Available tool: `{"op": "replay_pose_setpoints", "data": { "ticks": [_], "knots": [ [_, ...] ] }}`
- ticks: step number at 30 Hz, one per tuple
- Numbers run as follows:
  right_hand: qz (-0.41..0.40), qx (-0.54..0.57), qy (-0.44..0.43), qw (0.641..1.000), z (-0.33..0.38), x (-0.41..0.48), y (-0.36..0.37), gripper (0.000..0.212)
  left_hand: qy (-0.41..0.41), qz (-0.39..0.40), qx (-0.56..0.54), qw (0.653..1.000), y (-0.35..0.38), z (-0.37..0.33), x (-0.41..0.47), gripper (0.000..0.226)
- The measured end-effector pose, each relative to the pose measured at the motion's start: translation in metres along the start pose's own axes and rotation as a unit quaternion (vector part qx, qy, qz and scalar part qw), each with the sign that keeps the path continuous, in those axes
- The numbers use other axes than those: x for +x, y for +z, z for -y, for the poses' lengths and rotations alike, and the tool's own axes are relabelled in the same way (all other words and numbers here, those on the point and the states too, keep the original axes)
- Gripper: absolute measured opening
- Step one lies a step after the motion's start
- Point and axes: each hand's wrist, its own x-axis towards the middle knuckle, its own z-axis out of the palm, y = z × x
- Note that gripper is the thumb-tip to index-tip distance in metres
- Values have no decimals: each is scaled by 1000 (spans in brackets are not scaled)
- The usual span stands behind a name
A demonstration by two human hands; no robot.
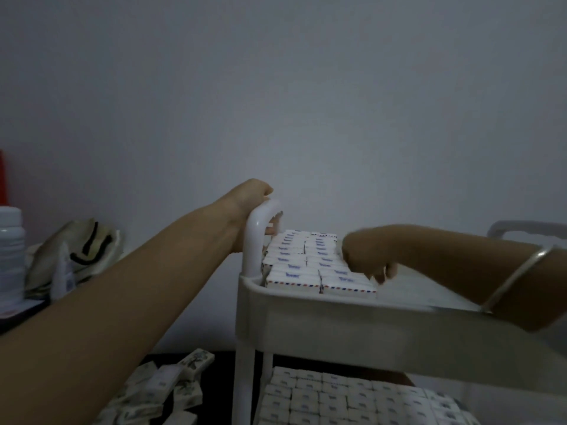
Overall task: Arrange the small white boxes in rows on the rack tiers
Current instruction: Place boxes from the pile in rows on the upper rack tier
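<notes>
A white rack's top tier [337,314] carries two rows of small white boxes [294,265] with blue print and striped edges along its left side. My left hand [251,204] grips the rack's curved white handle [260,228] at the tier's left end. My right hand [368,256] hovers with curled fingers at the right side of the box rows, fingertips close to the front boxes; whether it holds a box is hidden. The lower tier [352,397] is packed with rows of the same boxes. A silver bangle [515,274] circles my right forearm.
A loose pile of boxes [165,391] lies on a dark surface at the lower left. A white bottle [10,253], a tube and a crumpled cloth bag [82,250] stand at the far left. A plain wall rises behind. The rack's other handle [527,228] shows at the right.
</notes>
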Motion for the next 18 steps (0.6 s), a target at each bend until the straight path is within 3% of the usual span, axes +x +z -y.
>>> {"op": "replay_pose_setpoints", "data": {
  "ticks": [2, 5, 10, 12, 14, 18],
  "knots": [
    [-133, 16, -1, 991, -2, -20, -13, 21, 27, -26, -5, 999, -6, 4, -8, 26],
    [-322, 63, -81, 941, 13, -63, -16, 13, 90, -61, -13, 994, -22, 19, -27, 29],
    [-455, 192, -268, 828, 86, -116, 27, 12, 154, -64, 45, 985, -62, 69, -73, 22],
    [-481, 218, -323, 785, 122, -120, 54, 13, 155, -87, 77, 981, -85, 94, -98, 16],
    [-466, 236, -370, 768, 155, -116, 83, 13, 141, -123, 131, 974, -115, 121, -125, 17],
    [-341, 244, -403, 814, 210, -85, 142, 14, 88, -213, 261, 938, -186, 184, -172, 27]
  ]
}}
